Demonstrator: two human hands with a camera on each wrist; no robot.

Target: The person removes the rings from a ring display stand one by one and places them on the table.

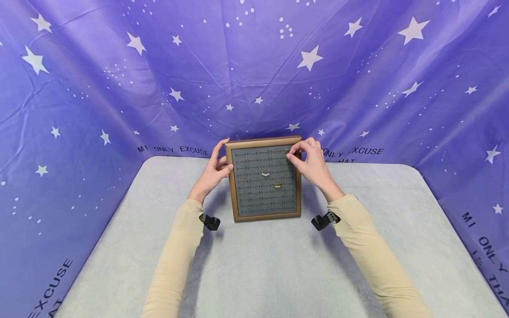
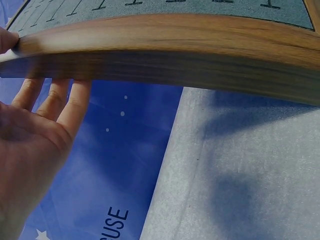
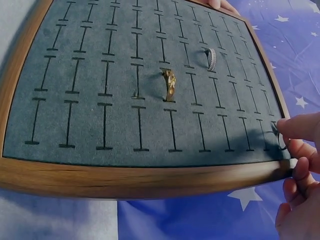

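A wood-framed ring display tray with a grey slotted pad stands tilted up on the table. My left hand grips its left side near the top corner; in the left wrist view the fingers lie against the frame's outer side. At the upper right corner my right hand pinches a thin ring at a slot, partly hidden by the fingers. Two more rings sit in the pad's middle: a silver ring with small stones and a gold ring lower and to the right in the head view.
A pale grey cloth covers the table. Behind it and at both sides hangs a purple curtain with white stars and lettering. A black camera is strapped to the left wrist, another camera to the right.
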